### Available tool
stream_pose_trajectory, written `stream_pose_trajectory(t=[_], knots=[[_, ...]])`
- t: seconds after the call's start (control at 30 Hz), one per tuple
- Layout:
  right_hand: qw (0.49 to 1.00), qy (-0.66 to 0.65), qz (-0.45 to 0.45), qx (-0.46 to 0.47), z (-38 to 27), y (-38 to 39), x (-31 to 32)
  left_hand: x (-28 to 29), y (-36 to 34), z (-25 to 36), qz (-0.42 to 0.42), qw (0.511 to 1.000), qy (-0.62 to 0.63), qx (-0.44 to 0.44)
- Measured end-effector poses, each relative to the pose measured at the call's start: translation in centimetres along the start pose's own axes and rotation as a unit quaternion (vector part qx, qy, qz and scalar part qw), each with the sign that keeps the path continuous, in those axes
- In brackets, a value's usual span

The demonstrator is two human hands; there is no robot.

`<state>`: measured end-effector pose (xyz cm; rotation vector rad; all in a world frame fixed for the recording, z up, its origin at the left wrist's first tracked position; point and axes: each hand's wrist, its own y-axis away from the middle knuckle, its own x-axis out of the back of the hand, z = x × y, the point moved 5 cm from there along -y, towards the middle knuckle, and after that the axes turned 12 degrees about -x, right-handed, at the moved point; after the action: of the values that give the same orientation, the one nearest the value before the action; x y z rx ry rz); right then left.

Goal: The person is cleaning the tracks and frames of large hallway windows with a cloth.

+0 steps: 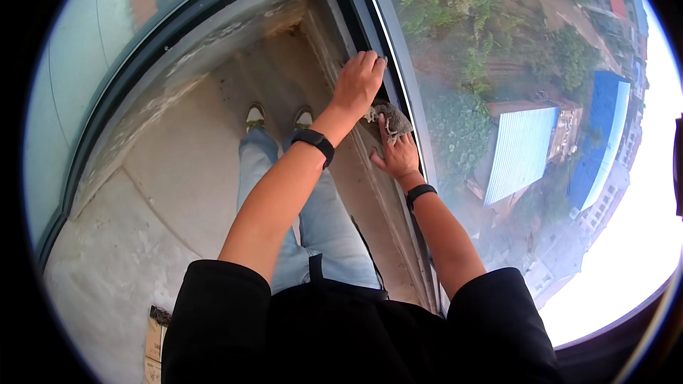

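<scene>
My left hand [361,82] is closed against the dark window frame [353,0], its fingers curled over the rail and their tips hidden. Just nearer to me, my right hand [400,155] presses a crumpled, dirty grey rag [393,119] onto the frame's lower rail. The index finger lies over the rag, and the thumb sticks out to the left. Other fingertips are partly covered by the cloth. Dark bands circle both wrists.
A glass pane [455,92] stands along the right, with trees and blue-roofed buildings far below outside. On the left lies a concrete floor [167,163] with a low ledge around it. A cardboard box [153,341] sits at the lower left. My shoes [255,115] are near the ledge.
</scene>
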<state>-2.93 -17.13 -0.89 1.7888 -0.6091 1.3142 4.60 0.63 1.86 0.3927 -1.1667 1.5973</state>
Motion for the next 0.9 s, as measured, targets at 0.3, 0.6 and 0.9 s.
stream_pose_trajectory(t=[0.3, 0.6, 0.9], knots=[[1.0, -0.015, -0.018, -0.004, -0.2, 0.7, 0.2, 0.5, 0.8, 1.1, -0.054, 0.996, 0.053, -0.042], [1.0, -0.005, -0.011, -0.002, 0.2, 0.3, 0.0, 0.1, 0.5, 1.7, -0.022, 0.997, 0.068, 0.006], [1.0, -0.018, 0.007, -0.023, -0.8, -0.4, 1.5, 1.7, -4.9, -7.2, 0.048, 0.999, -0.004, 0.001]])
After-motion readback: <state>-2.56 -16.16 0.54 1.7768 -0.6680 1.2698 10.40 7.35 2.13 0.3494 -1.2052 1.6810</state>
